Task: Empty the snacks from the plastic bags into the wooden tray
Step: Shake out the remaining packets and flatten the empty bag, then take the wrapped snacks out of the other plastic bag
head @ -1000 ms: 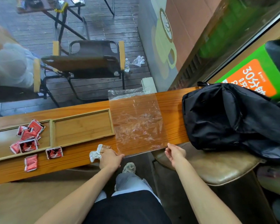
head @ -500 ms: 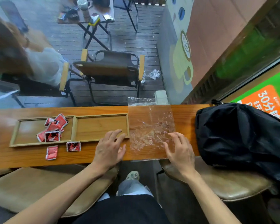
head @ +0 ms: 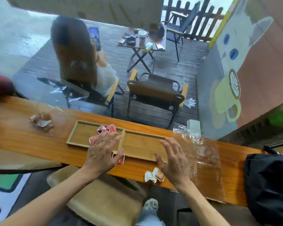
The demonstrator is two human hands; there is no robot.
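A long wooden tray [head: 144, 136] with two compartments lies on the wooden counter [head: 23, 137]. Several red snack packets [head: 107, 128] sit in its left compartment; the right one holds nothing. One more red packet [head: 121, 159] lies on the counter by the tray's near rim, partly under my left hand. My left hand [head: 104, 153] hovers flat and open over the tray's divider. My right hand [head: 174, 156] is open too, over the tray's right end. A flat, clear plastic bag [head: 204, 160] lies on the counter right of the tray, with no snacks visible in it.
A crumpled wrapper [head: 153, 175] lies at the counter's near edge below my right hand. Another crumpled wrapper [head: 41, 120] sits far left. A black backpack [head: 269, 185] rests at the right end. A glass pane stands behind the counter; beyond it are chairs and a seated person.
Both hands have moved left, off the plastic bag and the counter edge, to hover over the tray. The camera has tilted up and swung left.
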